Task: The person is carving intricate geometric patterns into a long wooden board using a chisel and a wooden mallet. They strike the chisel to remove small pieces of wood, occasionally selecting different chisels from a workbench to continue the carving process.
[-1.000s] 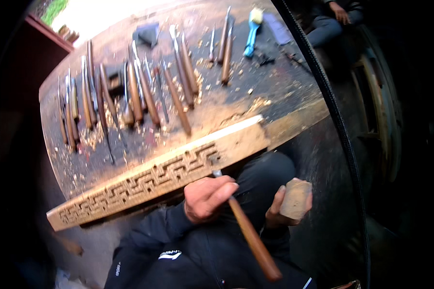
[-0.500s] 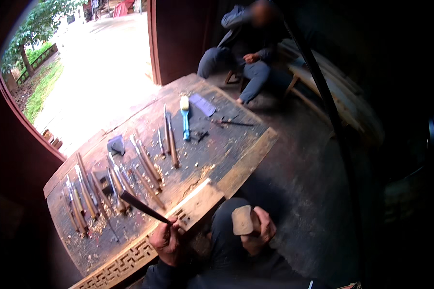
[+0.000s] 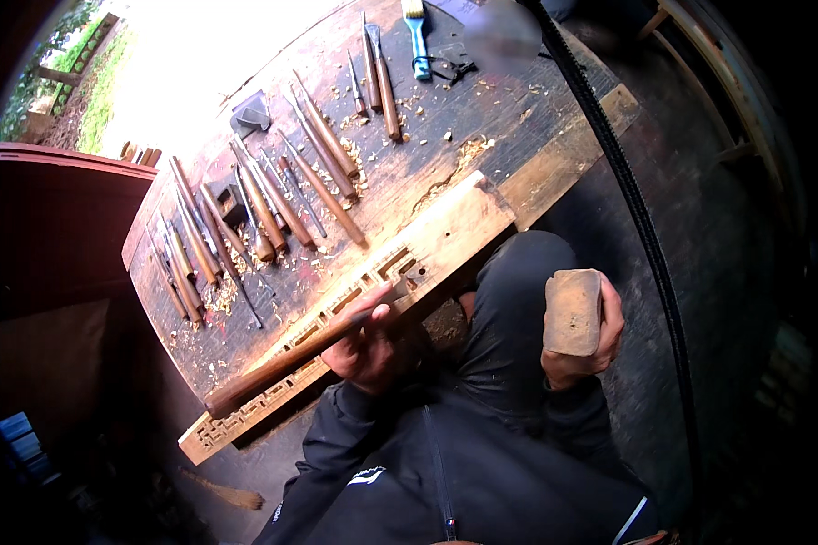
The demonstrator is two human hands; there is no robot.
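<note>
My left hand [image 3: 359, 354] grips a long chisel [image 3: 268, 368], whose wooden handle slants down-left across the carved board and whose tip end is near the cut pattern. The pale board [image 3: 468, 213] lies along the table's near edge, with a recessed geometric band over its left part. My right hand [image 3: 609, 331] is closed round a worn wooden block [image 3: 571, 311], held to the right of the board above the dark floor.
The worn table [image 3: 554, 109] carries several rows of carving tools [image 3: 327, 195], wood shavings, a dark small block, a blue-handled brush [image 3: 417, 41] and black scraps. A dark cable [image 3: 645, 227] crosses the right. A wooden frame [image 3: 736, 109] stands at the upper right.
The chisel's handle has swung from pointing lower right, through upper left, to lower left. The block has shifted to the right. The view briefly rose to a seated person, then tilted back down.
</note>
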